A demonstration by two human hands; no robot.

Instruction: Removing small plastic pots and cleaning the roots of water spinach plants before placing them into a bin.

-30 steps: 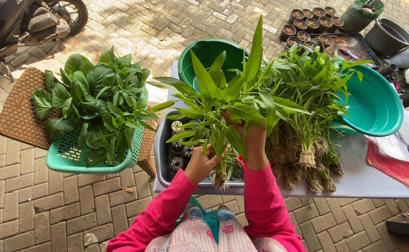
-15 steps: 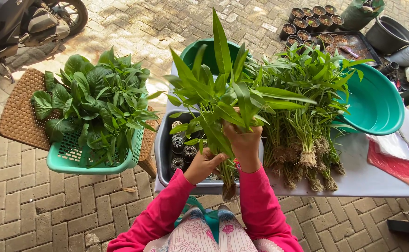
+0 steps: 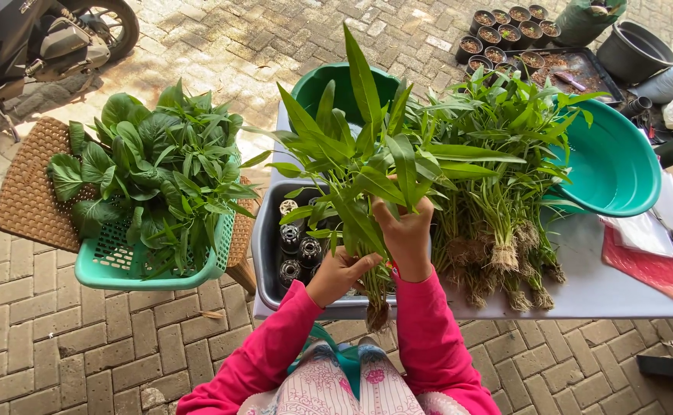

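Note:
My right hand [image 3: 406, 233] grips a bunch of long-leaved green plants [image 3: 363, 165] by its stems, holding it upright over a grey tub [image 3: 264, 253]. My left hand [image 3: 339, 274] closes around the lower stems of the same bunch, just above its roots [image 3: 377, 313]. Both sleeves are pink. Several small black net pots [image 3: 298, 253] lie in the tub. A pile of the same rooted plants [image 3: 498, 192] lies on the white table [image 3: 605, 288] to the right.
A teal basket of leafy greens [image 3: 152, 184] rests on a wicker stool [image 3: 25, 196] at left. Two green basins [image 3: 617, 165] sit on the table, with a red bag [image 3: 648, 269] and scissors [image 3: 668, 230]. Potted seedlings [image 3: 505, 34] and a motorbike [image 3: 37, 38] stand behind.
The bunch swung from leaning right to upright and dropped slightly, its roots now below the tub's front rim. My left hand shifted right onto the lower stems.

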